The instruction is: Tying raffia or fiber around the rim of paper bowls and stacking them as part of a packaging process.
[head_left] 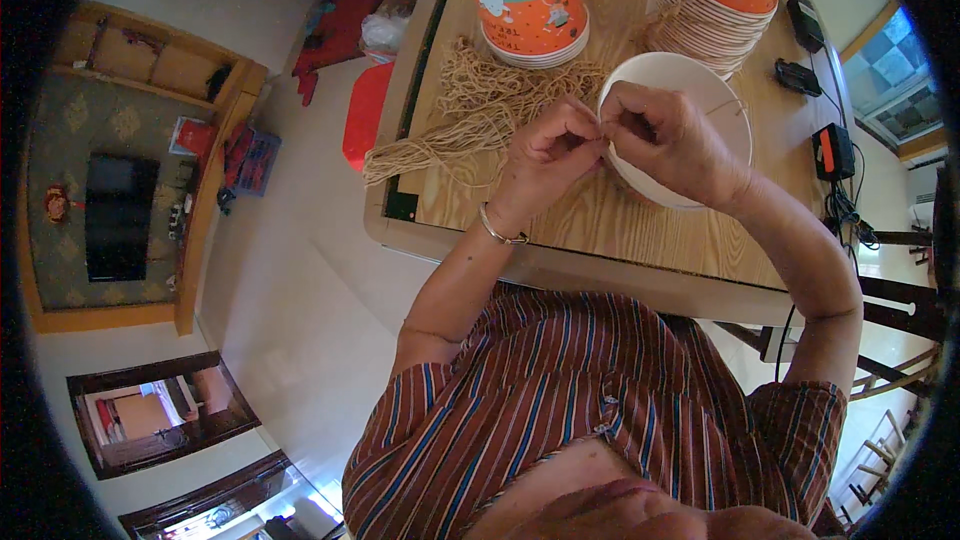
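A white paper bucket [672, 75] stands with its mouth toward me near the table's front edge. At its left rim my left hand [550, 152] and my right hand [680, 143] meet, fingertips pinched together. Whatever sits between the fingertips is too small to make out. My right hand reaches across the bucket's mouth and covers part of it. A short piece of tan twine [738, 108] shows at the bucket's right rim. Left of the bucket lies a loose heap of tan twine cords [490, 90], some strands trailing to the table's left edge.
Behind the heap stands an upside-down orange and green printed paper bucket [530, 15]. A tall stack of such buckets [715, 15] is at the back right. On the right side of the wooden table [660, 252] lie black adapters [797, 75] and cables [848, 212]. A red stool [367, 120] stands left.
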The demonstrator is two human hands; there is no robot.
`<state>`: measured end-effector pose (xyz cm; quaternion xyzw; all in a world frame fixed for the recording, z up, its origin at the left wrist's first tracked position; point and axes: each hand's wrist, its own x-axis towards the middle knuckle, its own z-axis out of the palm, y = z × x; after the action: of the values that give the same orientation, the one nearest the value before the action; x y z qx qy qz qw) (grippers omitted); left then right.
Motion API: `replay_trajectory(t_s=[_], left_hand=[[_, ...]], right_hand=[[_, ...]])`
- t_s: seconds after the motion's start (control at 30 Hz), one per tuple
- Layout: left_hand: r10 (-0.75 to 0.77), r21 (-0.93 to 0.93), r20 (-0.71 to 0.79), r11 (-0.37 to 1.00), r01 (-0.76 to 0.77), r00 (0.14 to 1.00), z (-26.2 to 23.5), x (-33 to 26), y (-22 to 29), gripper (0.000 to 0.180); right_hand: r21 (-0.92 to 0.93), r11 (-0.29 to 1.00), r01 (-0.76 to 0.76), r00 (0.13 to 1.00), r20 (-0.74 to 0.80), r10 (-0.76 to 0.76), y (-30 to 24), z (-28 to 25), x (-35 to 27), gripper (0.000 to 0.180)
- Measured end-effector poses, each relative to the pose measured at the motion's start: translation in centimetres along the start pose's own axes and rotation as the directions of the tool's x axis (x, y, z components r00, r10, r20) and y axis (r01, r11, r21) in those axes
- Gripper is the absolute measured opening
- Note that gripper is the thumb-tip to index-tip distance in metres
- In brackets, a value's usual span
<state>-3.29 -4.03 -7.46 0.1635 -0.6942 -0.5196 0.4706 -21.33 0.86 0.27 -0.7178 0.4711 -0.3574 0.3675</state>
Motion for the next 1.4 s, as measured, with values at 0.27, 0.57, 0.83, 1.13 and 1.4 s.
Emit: replay_trajectory(t_s=[0.27,0.57,0.83,1.13,1.4], left_hand=[[-0.085,-0.055,0.011,0.995,0.086,0.996,0.0,0.0,0.1,0.014],[-0.341,-0.25,-0.015,0.911,0.327,0.94,0.5,-0.7,0.1,0.006],[-0.446,-0.373,-0.029,0.835,0.404,0.895,0.7,-0.5,-0.1,0.006],[-0.564,-0.498,-0.046,0.728,0.471,0.824,0.7,0.4,0.8,0.004],[-0.645,-0.475,-0.053,0.688,0.549,0.762,0.4,0.1,0.4,0.005]], right_hand=[[0.012,0.998,0.057,0.998,0.02,-0.057,1.7,-0.4,0.6,0.008],[-0.53,0.848,0.016,0.999,0.038,0.005,-0.5,-7.3,0.3,0.015],[-0.428,0.902,0.058,0.981,-0.144,-0.131,5.3,-11.2,1.8,0.013],[-0.106,0.99,-0.088,0.991,-0.114,0.076,8.3,-8.7,2.8,0.021],[0.13,0.796,-0.591,0.802,-0.017,0.597,9.4,-7.6,1.1,0.015]])
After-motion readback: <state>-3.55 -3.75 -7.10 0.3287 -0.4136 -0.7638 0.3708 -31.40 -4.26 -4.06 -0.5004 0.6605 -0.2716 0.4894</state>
